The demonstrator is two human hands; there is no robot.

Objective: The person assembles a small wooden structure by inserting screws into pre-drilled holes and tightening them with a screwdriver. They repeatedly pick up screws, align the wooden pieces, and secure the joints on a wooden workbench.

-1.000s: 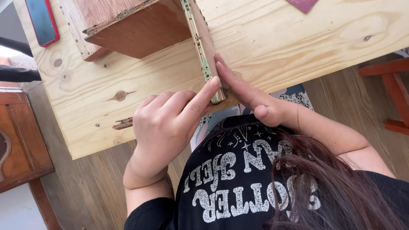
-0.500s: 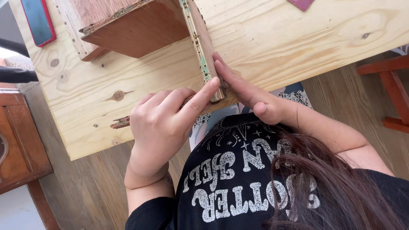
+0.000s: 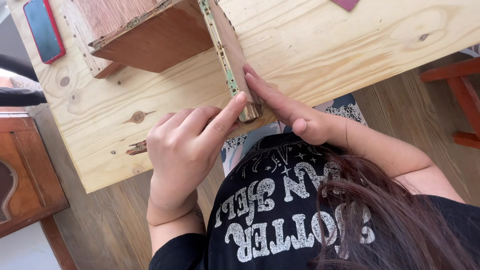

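Note:
A worn brown wooden box piece (image 3: 150, 40) with an upright side board (image 3: 227, 60) stands on a pale plywood tabletop (image 3: 320, 50). The board's top edge carries flaking green paint. My left hand (image 3: 187, 145) is curled, its index finger stretched out and pressing on the near end of that board's edge. My right hand (image 3: 287, 107) lies flat with straight fingers against the right face of the same board, near its end. Whether the left hand hides a small tool I cannot tell.
A red-cased phone (image 3: 44, 31) lies at the far left of the tabletop. A dark red flat object (image 3: 345, 4) pokes in at the top edge. A dark wooden cabinet (image 3: 22, 175) stands left of the table, red chair legs (image 3: 457, 100) at right on the plank floor.
Both hands stay on the near end of the board with only slight shifts; the left index finger remains on the edge.

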